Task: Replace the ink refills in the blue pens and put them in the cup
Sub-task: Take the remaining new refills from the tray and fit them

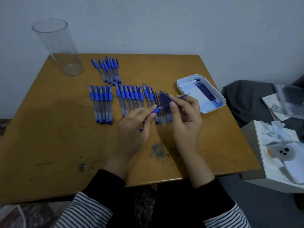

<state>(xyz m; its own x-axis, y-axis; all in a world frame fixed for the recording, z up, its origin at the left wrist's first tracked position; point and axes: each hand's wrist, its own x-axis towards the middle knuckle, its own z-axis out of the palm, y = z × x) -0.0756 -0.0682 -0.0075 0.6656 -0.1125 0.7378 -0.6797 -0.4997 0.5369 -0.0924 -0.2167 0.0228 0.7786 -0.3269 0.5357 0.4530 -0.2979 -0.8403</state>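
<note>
Here, fingers of the left hand (133, 129) grip a pen (156, 110) above the desk (49, 129); fingers of the right hand (185, 119) pinch its refill (165, 106), slanting up-right toward the tray (222, 99). Pen rows (102, 104) lie beneath; the cup (57, 46) stands far left.

Rowed blue pens (131, 97) — upright cup (57, 46)

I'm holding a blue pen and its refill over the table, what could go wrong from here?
The left hand holds the pen and the right hand pinches the refill right above the row of loose refills; dropped, it could get mixed in with them. The tray shows blue ink smears, so a leaky refill may stain fingers. The tall cup stands near the table's far left corner and could tip when pens go in.
</note>
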